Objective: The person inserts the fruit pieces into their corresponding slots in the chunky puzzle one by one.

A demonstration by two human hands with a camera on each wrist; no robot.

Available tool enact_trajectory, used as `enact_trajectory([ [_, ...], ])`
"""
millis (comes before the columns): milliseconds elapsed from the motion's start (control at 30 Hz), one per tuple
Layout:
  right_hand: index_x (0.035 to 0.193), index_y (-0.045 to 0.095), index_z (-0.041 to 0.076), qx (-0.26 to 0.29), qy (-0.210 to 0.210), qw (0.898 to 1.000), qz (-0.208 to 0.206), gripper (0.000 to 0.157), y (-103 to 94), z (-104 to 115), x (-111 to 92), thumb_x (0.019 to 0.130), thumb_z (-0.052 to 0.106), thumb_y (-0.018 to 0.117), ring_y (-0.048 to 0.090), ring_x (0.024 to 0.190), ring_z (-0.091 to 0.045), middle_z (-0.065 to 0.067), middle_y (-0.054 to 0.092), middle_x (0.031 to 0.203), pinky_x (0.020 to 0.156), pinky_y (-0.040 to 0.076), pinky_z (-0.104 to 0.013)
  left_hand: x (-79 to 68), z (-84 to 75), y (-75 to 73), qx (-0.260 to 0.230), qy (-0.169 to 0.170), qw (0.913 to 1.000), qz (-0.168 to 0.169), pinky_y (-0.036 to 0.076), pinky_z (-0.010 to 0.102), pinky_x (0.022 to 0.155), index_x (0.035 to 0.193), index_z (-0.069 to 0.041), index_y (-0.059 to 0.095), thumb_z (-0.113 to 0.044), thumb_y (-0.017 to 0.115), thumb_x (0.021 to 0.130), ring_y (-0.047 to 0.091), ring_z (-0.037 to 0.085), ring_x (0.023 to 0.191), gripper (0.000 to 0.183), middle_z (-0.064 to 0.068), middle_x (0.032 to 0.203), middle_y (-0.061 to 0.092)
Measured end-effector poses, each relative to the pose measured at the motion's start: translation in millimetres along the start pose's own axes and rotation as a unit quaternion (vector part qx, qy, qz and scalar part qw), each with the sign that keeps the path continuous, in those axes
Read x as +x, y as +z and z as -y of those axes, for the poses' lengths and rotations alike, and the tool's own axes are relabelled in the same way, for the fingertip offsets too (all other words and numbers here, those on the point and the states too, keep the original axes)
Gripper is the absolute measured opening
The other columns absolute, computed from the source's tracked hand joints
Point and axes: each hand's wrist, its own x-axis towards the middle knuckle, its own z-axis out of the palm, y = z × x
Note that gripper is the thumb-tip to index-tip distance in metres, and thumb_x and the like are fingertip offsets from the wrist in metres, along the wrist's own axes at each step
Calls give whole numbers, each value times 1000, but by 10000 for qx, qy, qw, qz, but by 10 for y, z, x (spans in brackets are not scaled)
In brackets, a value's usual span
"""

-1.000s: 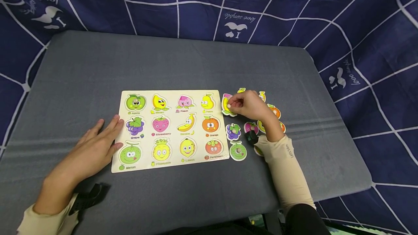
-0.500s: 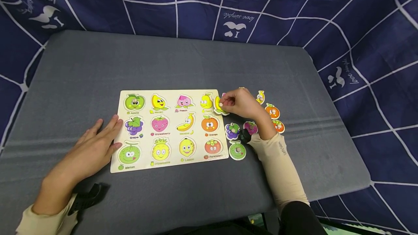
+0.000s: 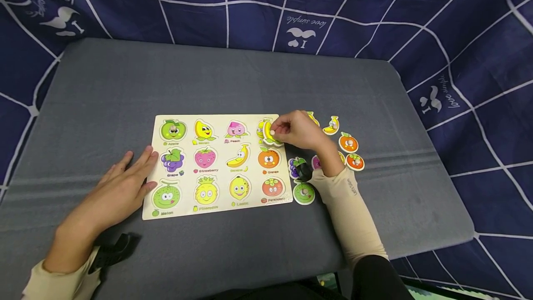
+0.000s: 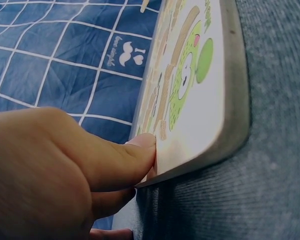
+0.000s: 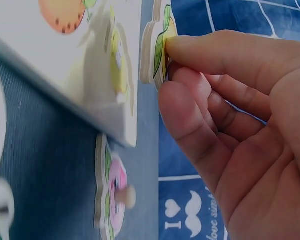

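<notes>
My right hand [image 3: 301, 131] pinches a yellow mango puzzle piece [image 3: 268, 131] by its knob. In the head view this piece hangs over the pear picture at the top right of the fruit puzzle board [image 3: 220, 165]. The right wrist view has the mango piece [image 5: 162, 45] raised above the board. My left hand [image 3: 112, 193] rests at the board's left edge with its fingers extended; its thumb [image 4: 140, 155] touches the board's corner. An apple piece with a knob [image 3: 173, 129] sits in the board's top left recess.
Right of the board lie loose knobbed pieces: a banana [image 3: 331, 125], orange [image 3: 348, 142], persimmon [image 3: 355, 162], melon [image 3: 304, 193], and grape [image 3: 294, 168] among them. A peach piece [image 5: 117, 195] lies beside the board, below my right hand. Blue checked cloth [image 3: 250, 8] surrounds the grey table.
My right hand has carried the mango piece leftward, from beside the board to over its top right corner. The left hand has stayed in place.
</notes>
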Motion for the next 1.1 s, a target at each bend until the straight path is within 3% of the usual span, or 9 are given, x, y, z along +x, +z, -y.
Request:
enact_trajectory([
  [1100,86,76,4,-116,-259,9995,151,3,206,234,267,85,5,73,58,65,-10,2,65,68,63,48,-23,3,-40,-40,29,-32,9999,99,11,76,104,153,5,23,-15,59,99,10,61,139,68,27,159,16],
])
